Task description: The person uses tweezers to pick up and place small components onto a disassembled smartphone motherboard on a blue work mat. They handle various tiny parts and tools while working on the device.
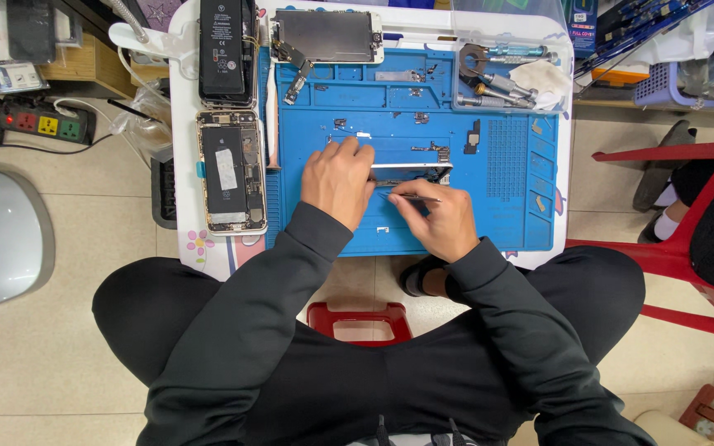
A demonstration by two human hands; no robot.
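My left hand (338,179) rests on a narrow silver phone part (411,171) lying on the blue work mat (506,206), its fingers pressing the part's left end. Just below that part, my right hand (437,217) grips slim metal tweezers (413,197), their tip pointing left toward the left hand's fingers. Both hands come out of dark sleeves.
An opened phone body (230,170) lies left of the mat, a black battery unit (225,49) above it, and a screen panel (326,35) at the mat's top. A clear tray of tools (502,78) sits top right. Red chair (687,248) and another person's feet right; power strip (43,124) left.
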